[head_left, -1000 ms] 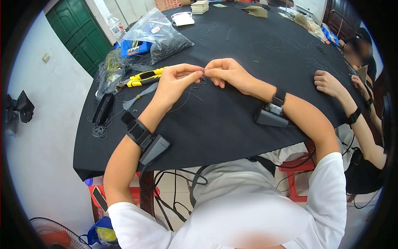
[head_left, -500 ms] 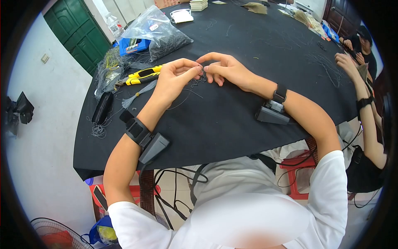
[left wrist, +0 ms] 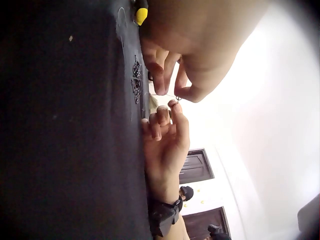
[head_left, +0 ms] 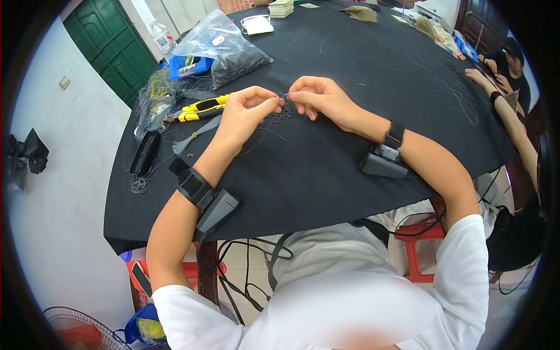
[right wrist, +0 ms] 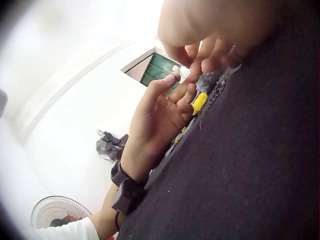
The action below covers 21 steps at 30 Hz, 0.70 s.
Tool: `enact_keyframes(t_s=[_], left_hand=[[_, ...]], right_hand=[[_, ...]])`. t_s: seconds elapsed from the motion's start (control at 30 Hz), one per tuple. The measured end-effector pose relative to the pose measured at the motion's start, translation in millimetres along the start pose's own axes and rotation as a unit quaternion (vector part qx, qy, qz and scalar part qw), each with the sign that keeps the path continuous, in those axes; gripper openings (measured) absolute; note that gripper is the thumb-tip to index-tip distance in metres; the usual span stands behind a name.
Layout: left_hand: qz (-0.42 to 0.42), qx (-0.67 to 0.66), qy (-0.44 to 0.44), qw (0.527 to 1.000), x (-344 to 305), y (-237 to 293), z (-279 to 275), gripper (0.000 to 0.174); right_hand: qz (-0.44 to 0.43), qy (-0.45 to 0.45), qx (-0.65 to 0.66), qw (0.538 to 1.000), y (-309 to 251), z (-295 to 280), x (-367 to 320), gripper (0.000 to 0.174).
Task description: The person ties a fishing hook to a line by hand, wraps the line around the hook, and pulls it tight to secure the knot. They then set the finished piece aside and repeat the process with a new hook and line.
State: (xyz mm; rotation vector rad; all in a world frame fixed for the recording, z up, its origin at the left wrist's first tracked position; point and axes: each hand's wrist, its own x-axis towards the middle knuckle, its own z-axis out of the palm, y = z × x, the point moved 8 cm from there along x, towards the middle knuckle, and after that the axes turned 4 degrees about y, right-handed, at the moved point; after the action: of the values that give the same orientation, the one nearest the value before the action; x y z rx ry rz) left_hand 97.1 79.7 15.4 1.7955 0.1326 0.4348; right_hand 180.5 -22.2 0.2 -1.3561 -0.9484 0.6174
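Above the black-covered table (head_left: 326, 192), my two hands meet nearly fingertip to fingertip. The left hand (head_left: 248, 114) has its thumb and index finger bent toward a tiny dark metal piece (left wrist: 178, 99), which shows at the thumb tip in the left wrist view. From the other side, the right hand (head_left: 324, 102) pinches at the same piece with thumb and index fingertip; its other fingers are loosely bent. Fingertips hide most of the piece. Below the hands lies a small heap of dark wire-like pieces (left wrist: 136, 82).
Yellow-and-black pliers (head_left: 204, 108) lie left of my left hand, near a tied bundle of grey line (head_left: 195, 137) and tangled line (head_left: 153, 105). Beyond are a clear bag of dark small pieces (head_left: 230, 61) and a blue box (head_left: 189, 67). Another person (head_left: 510, 73) sits at the right.
My fingertips have parted slightly from where they met, the right hand shifting a little right. The right index finger straightened, then bent again. The neighbouring person's arm has moved farther back along the table.
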Motion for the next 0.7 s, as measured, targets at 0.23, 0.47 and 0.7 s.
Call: enact_keyframes(t_s=[0.23,0.47,0.7], left_hand=[[-0.010,-0.033,0.013,0.999,-0.8,-0.2,-2.7,0.011],[-0.007,-0.040,0.056,0.998,0.0,1.6,-11.5,0.011],[0.004,-0.049,0.032,0.998,-0.4,3.7,-5.3,0.016]], right_hand=[[-0.001,0.008,0.001,1.000,-0.3,-1.1,0.1,0.016],[-0.004,0.004,-0.008,1.000,0.1,-0.1,0.6,0.016],[0.002,0.004,-0.013,1.000,1.0,-0.5,0.5,0.016]])
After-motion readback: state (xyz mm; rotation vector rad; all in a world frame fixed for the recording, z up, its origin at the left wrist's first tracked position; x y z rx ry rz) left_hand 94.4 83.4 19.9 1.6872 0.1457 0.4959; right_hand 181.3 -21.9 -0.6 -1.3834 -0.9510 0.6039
